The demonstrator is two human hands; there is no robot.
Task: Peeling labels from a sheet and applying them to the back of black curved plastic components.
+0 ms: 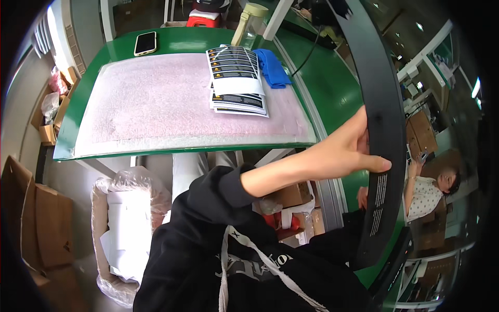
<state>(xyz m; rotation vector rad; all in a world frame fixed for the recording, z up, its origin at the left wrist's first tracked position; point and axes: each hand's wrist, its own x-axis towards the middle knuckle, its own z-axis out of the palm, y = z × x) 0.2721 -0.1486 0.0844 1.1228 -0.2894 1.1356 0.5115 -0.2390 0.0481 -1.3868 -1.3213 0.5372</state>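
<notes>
A long, flat black bar (383, 109) with small pale print near its lower end stands almost upright at the right. My left hand (358, 148) reaches across to it and is closed on it, thumb pressed over the front face and fingers at the left edge. Lower down, part of my right hand (362, 197) shows at the bar's left edge, its fingers bent against it; the bar hides the rest. Left of the bar, a stack of printed label sheets (236, 78) lies on a pinkish padded mat (150, 99), beside a folded blue cloth (272, 68).
The green table (179, 35) also bears a phone (145, 43) and a clear bottle (250, 26). Below stand a plastic-lined box (99, 208) with white contents and a brown carton (54, 223). Another black bar (392, 262) lies at lower right. A person (423, 195) sits beyond.
</notes>
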